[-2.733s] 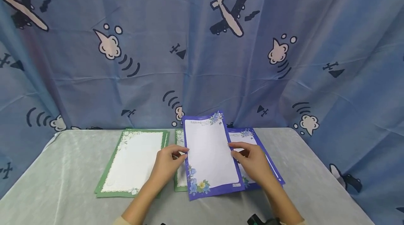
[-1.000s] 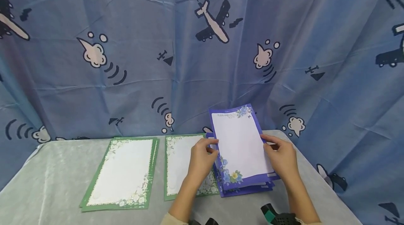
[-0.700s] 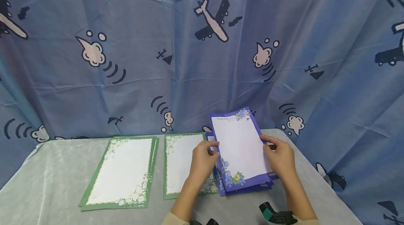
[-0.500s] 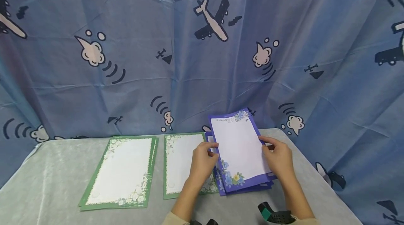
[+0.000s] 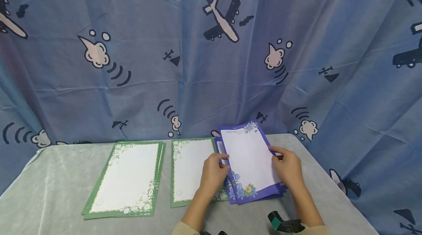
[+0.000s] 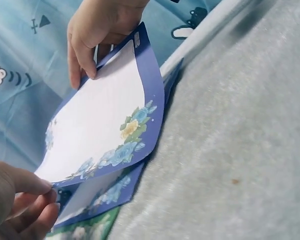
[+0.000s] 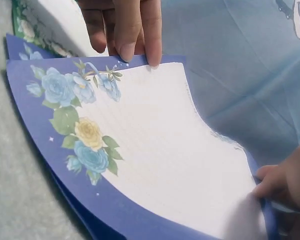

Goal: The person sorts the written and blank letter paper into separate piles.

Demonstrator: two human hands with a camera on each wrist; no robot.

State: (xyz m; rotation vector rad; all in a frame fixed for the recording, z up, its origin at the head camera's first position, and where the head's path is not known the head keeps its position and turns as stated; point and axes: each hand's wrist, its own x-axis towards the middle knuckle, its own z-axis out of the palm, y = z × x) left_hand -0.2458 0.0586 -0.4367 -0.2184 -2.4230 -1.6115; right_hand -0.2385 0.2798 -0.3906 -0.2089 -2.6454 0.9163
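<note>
A sheet of paper [image 5: 250,158] with a purple-blue border and blue flowers is held by its two long edges. My left hand [image 5: 213,172] pinches its left edge between thumb and fingers. On the opposite edge, my right hand [image 5: 288,165] pinches it the same way. In the left wrist view the sheet [image 6: 100,110] bows upward over another purple-bordered sheet [image 6: 105,195]. That lower purple sheet shows at the left and bottom in the head view, and it overlaps a green-bordered sheet [image 5: 192,165] beside my left hand.
More green-bordered sheets [image 5: 125,180] lie slightly offset in a pile at the left of the grey cloth-covered table [image 5: 59,187]. A blue curtain [image 5: 148,44] printed with planes hangs right behind the table. Black wrist gear [image 5: 287,224] sits by the right forearm.
Both hands have carried the purple-bordered sheet rightward, from over the green sheet onto the purple ones. Lately it has sunk lower, and its top edge has come down. The view has turned slightly right.
</note>
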